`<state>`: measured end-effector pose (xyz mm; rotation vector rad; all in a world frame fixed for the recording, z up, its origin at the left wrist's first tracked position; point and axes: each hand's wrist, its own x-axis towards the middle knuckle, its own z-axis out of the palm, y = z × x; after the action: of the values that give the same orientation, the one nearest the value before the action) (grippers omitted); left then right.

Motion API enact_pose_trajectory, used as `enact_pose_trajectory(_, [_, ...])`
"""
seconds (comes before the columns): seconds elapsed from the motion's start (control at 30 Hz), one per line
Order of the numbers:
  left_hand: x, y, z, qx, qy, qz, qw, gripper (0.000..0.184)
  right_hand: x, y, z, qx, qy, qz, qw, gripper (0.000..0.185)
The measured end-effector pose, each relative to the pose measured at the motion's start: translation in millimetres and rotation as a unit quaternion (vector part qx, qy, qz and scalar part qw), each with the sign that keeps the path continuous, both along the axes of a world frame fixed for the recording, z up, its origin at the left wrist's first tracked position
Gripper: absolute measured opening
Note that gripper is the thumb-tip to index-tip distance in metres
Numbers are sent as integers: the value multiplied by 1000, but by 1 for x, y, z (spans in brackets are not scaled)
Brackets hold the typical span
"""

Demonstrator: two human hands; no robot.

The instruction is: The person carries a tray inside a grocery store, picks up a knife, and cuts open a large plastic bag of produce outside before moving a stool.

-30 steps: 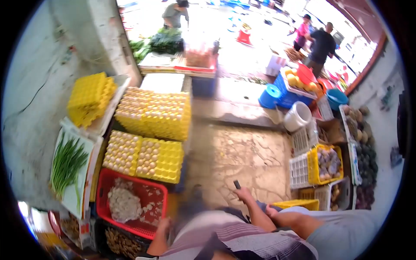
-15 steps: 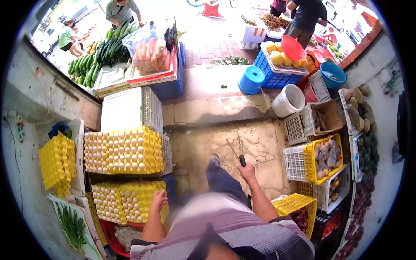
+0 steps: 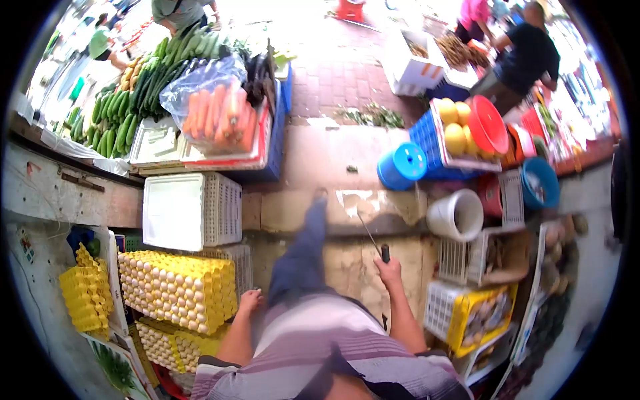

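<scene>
My right hand [image 3: 389, 273] is wrapped around the black handle of a long, thin knife-like tool [image 3: 371, 233]. Its narrow shaft points forward and slightly left, above the floor near the step; I cannot tell clearly whether it is a flat blade. My left hand [image 3: 250, 301] hangs at my left side with its fingers curled in and nothing visible in it. Just beside that hand are yellow trays of eggs [image 3: 177, 290], stacked on more egg trays; hand and trays look apart.
A low step [image 3: 287, 210] crosses ahead, with my leg reaching onto it. Bagged carrots [image 3: 220, 117] and cucumbers [image 3: 150, 90] fill the left stall. On the right stand a blue bucket [image 3: 402, 165], a white bucket [image 3: 455, 215] and a yellow crate [image 3: 483, 317]. People stand outside, including one in dark clothes [image 3: 533, 57].
I have moved forward, so the step, stalls and buckets appear closer and lower. One leg now stretches onto the step. My right hand still holds the black-handled tool.
</scene>
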<state>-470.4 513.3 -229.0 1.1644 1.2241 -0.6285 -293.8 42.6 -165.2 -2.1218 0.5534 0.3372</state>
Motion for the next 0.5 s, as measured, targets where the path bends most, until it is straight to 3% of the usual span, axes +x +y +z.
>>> enact_pose_trajectory(0.03, [36, -7, 5, 36, 9, 0, 999, 20, 20, -11, -19, 13, 14, -6, 1000, 30])
enact_pose_trajectory(0.1, [100, 18, -55, 33, -22, -81, 996, 25, 72, -19, -20, 19, 79, -11, 997, 30])
enact_pose_trajectory(0.13, [130, 9, -29, 28, -26, -120, 992, 28, 105, -10, 17, 34, 124, -39, 991, 29])
enact_pose_trajectory(0.17, [171, 4, -6, -95, 14, 24, 995, 36, 129, -19, 15, 7, 101, 7, 995, 27])
enact_pose_trajectory(0.23, [260, 4, 13, -108, -83, 11, 991, 37, 203, -10, 56, 76, 140, -51, 986, 25])
enact_pose_trajectory(0.3, [347, -6, 44, -32, -114, 15, 993, 22, 259, -9, 82, 92, 157, -78, 980, 23])
enact_pose_trajectory(0.33, [395, -17, 83, 13, -116, 9, 993, 19, 286, -16, 90, 85, 156, -72, 981, 23])
enact_pose_trajectory(0.4, [465, -16, 85, -14, -153, 15, 988, 19, 340, -20, 94, 108, 138, -100, 979, 22])
enact_pose_trajectory(0.5, [553, -32, 101, 53, -175, -15, 983, 26, 421, -32, 90, 83, 103, -49, 990, 22])
